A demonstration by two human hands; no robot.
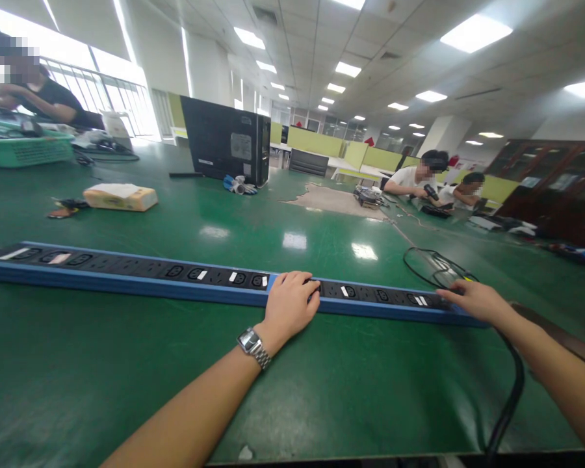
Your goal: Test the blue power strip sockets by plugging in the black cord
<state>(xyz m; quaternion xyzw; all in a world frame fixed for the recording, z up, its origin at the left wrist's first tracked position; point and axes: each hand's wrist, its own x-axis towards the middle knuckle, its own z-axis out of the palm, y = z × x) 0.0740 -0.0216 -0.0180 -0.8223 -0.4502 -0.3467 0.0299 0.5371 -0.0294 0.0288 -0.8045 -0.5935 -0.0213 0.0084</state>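
Observation:
A long blue and black power strip (141,281) lies across the green table, sockets facing up, with small white stickers on several of them. My left hand (292,305) is wrapped over its middle, fingers on the far side and thumb on the socket face. At the right end of the strip, my right hand (475,300) grips with its fingers bent; its fingertips partly cover that end. A thick black cable (514,383) runs from below my right wrist to the table's front edge. Past the right hand lies a loop of thin black cable (419,260).
On the green table (127,383) stand a black computer case (224,140), a tissue pack (121,197), and blue-grey gloves (240,185). A green basket (24,146) is at far left. One person sits at left; two others work at right, one holding a dark tool (431,192).

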